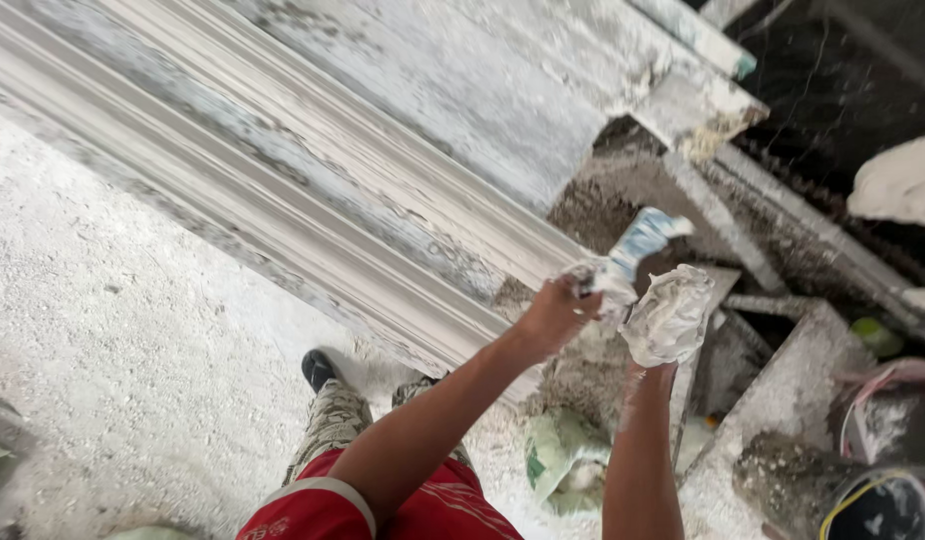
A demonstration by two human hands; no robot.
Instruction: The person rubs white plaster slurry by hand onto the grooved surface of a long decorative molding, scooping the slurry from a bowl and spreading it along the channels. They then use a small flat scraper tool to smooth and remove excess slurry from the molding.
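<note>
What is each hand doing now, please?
Left hand: closed on a plaster-caked tool.
Right hand: coated in white plaster; its grip cannot be told.

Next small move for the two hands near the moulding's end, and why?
Probably bring the plaster-caked scraper tool in the left hand down against the end of the long white plaster moulding. The right hand, coated in a lump of white plaster, is already raised beside the blade, and both hover just past the moulding's end, not touching it.
</note>
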